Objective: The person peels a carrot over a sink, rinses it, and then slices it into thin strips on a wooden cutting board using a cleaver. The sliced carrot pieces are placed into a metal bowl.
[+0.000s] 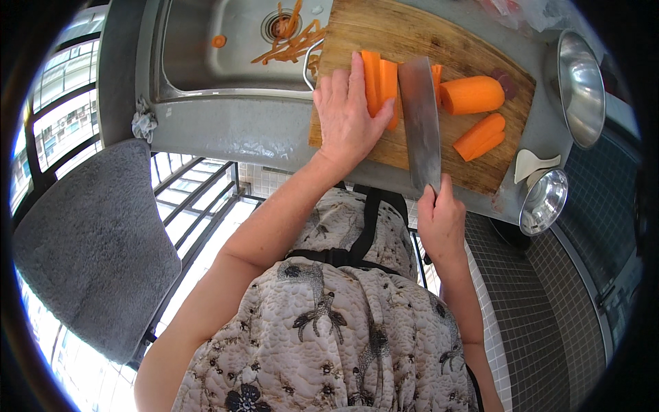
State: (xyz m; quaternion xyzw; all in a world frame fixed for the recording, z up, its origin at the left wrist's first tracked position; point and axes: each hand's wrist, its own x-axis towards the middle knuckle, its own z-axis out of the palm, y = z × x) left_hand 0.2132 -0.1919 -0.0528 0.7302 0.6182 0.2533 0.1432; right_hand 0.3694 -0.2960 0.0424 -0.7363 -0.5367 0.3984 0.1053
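My left hand (350, 113) presses on thick carrot slabs (381, 85) near the left side of a wooden cutting board (432, 33), fingers along one side and thumb across the front. In my right hand (441, 221) is the handle of a broad-bladed kitchen cleaver (421, 121). Its blade lies just right of the slabs, pointing away from me, and partly hides another carrot piece (437, 82) behind it. Farther right on the board are a thick peeled carrot chunk (473, 95) and cut carrot pieces (480, 137) lying together.
A steel sink (198, 67) on the left holds carrot peelings (293, 46) and a carrot end (219, 41). To the right stand a large metal bowl (582, 87), a small metal bowl (544, 201) and a white scoop-like utensil (533, 164). A crumpled cloth (144, 121) lies at the counter's left.
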